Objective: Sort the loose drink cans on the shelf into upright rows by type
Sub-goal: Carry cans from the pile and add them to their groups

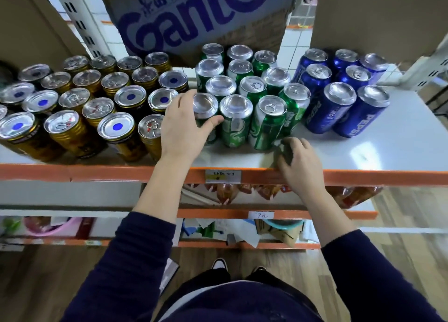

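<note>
The step in hand is judged to be the squaring-up of the green block. The corner green can (pixel 206 108) is clamped by the left hand (pixel 186 127), with the thumb laid across its front and the fingers curled round its far side. The right hand (pixel 297 163) is held apart from the left, over the front edge of the shelf (pixel 388 152) and just in front of the nearest green can. Its fingers are curled, but they are blurred, and it cannot be told whether anything is held.

The green cans (pixel 242 86) are stood upright between the two hands and beyond them. The gold cans (pixel 84 96) are massed outside the left hand, the nearest just beside its wrist. The blue cans (pixel 339 91) are ranked beyond and outside the right hand, apart from the green ones. With all three types grouped, the task is judged to be nearly done.

For the next move, the gripped can would need to be set flush with its neighbour in the front row, base kept flat, and the gold can by the wrist left undisturbed.

The rearmost cans beyond both hands are partly covered by an overhanging cardboard box (pixel 194 18). The gold group is cut off at the frame edge outside the left hand. Several can ends show no pull tab, so it cannot be settled whether those cans are inverted
</note>
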`<control>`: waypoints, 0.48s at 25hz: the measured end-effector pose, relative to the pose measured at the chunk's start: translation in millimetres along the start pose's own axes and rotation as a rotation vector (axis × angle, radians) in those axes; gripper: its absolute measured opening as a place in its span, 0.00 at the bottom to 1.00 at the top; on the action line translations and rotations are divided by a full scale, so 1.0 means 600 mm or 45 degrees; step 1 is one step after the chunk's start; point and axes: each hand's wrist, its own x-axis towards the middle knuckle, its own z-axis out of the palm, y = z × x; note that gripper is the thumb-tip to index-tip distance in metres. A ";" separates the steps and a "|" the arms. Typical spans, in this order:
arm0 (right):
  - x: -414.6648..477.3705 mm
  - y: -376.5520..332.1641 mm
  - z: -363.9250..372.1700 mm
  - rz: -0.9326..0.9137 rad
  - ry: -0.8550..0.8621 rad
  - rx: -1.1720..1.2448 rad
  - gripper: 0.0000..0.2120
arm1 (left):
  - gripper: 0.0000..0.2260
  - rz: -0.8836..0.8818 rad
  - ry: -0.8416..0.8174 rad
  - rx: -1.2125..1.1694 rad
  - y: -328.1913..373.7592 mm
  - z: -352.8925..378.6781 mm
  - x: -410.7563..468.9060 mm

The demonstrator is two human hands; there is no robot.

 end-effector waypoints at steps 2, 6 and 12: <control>-0.002 -0.003 0.000 -0.008 0.013 -0.028 0.15 | 0.32 0.030 -0.019 0.012 -0.002 0.006 -0.003; -0.007 -0.005 -0.004 -0.058 0.019 -0.051 0.13 | 0.32 0.031 -0.096 -0.010 -0.001 0.011 -0.010; -0.013 -0.003 -0.022 -0.124 -0.072 0.081 0.12 | 0.32 -0.026 -0.084 0.030 -0.002 -0.006 -0.039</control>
